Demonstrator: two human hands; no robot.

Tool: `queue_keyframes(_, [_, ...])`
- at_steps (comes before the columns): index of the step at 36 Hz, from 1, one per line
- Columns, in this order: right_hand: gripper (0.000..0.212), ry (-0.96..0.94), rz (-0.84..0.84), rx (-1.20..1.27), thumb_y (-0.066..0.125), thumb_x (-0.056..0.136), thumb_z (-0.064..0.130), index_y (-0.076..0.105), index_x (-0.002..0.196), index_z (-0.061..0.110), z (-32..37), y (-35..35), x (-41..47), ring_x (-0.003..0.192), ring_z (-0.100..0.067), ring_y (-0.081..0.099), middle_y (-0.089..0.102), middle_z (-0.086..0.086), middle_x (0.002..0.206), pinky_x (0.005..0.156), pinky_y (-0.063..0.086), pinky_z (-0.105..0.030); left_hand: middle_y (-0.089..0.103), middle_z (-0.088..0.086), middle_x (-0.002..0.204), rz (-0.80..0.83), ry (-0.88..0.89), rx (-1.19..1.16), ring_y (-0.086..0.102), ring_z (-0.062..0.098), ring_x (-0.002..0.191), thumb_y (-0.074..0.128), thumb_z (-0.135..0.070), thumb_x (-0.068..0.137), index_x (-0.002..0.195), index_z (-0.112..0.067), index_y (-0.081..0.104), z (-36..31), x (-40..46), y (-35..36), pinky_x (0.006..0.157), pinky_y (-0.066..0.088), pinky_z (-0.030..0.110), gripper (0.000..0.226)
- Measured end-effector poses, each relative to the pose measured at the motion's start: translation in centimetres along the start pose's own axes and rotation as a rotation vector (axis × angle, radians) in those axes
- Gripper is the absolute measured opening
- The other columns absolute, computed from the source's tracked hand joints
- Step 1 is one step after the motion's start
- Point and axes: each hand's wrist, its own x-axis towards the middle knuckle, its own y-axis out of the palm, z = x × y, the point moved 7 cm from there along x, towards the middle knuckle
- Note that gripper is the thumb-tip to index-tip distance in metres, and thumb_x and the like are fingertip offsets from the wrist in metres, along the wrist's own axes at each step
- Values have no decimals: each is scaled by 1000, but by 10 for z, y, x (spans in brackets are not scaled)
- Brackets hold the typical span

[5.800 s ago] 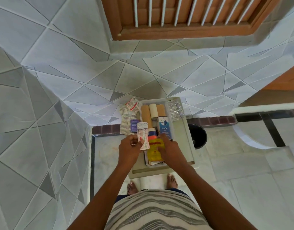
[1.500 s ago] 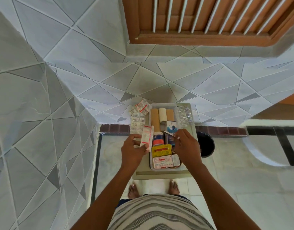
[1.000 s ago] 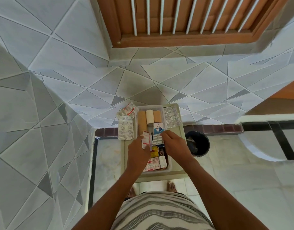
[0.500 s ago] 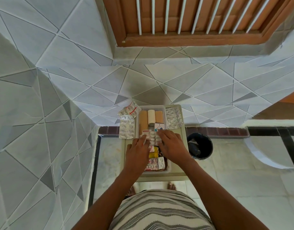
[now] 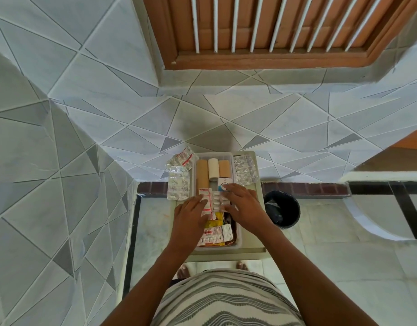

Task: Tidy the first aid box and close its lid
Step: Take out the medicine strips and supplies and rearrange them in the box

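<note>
The open first aid box (image 5: 238, 241) is a clear plastic tub on a small pale table (image 5: 255, 251). Rolled bandages (image 5: 213, 167) lie at its far end, a blue-and-white carton (image 5: 222, 182) behind my fingers, and yellow and red-white packets (image 5: 218, 232) at the near end. My left hand (image 5: 191, 216) and my right hand (image 5: 244, 205) both rest flat over the box's middle, pressing blister strips (image 5: 213, 200) down onto the contents. No lid is visible.
Loose blister packs lie on the table left of the box (image 5: 178, 184) and to its right (image 5: 245, 170). A black bin (image 5: 282, 209) stands on the floor right of the table. Tiled walls rise close behind and to the left.
My left hand brought the red-white strip from the box's left side into the box. Both hands now lie flat on the strips in its middle.
</note>
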Motion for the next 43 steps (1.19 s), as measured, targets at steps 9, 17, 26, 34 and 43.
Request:
queue_keyframes(9, [22, 343, -384, 110, 66, 92, 16, 66, 114, 14, -53, -31, 21, 108, -21, 57, 60, -5, 117, 94, 51, -46, 68, 4, 120, -230, -135, -258, 63, 17, 111, 59, -16, 97, 116, -14, 64, 31, 21, -33, 96, 45, 20, 20])
queue_keyframes(17, [57, 715, -145, -30, 74, 88, 32, 47, 134, 11, -98, -20, 52, 124, -39, 44, 46, -19, 131, 100, 43, -57, 51, 1, 130, -307, -369, -230, 56, 22, 116, 71, -30, 88, 125, -24, 53, 99, 60, -18, 92, 57, 41, 42])
queue_keyframes(26, [57, 919, -166, 16, 81, 80, 27, 51, 124, 6, -118, -6, 57, 121, -41, 47, 47, -19, 129, 97, 43, -56, 65, 11, 114, -98, -606, -329, 65, 28, 105, 84, -28, 75, 116, -14, 52, 140, 66, 18, 83, 58, 41, 54])
queue_keyframes(34, [46, 919, -302, 128, 81, 81, 15, 51, 116, 8, -119, -5, 43, 105, -35, 61, 58, -16, 118, 74, 57, -41, 72, 8, 96, -109, -591, -409, 68, 20, 80, 85, -17, 74, 101, -8, 63, 128, 58, 1, 72, 56, 32, 36])
queue_keyframes(43, [18, 885, -479, 392, 68, 90, 9, 51, 84, 11, -94, -20, 7, 68, -22, 63, 63, -2, 71, 48, 34, -24, 69, 2, 82, -216, -690, -501, 62, 11, 71, 75, -18, 86, 91, -7, 70, 120, 19, -29, 69, 51, 22, 14])
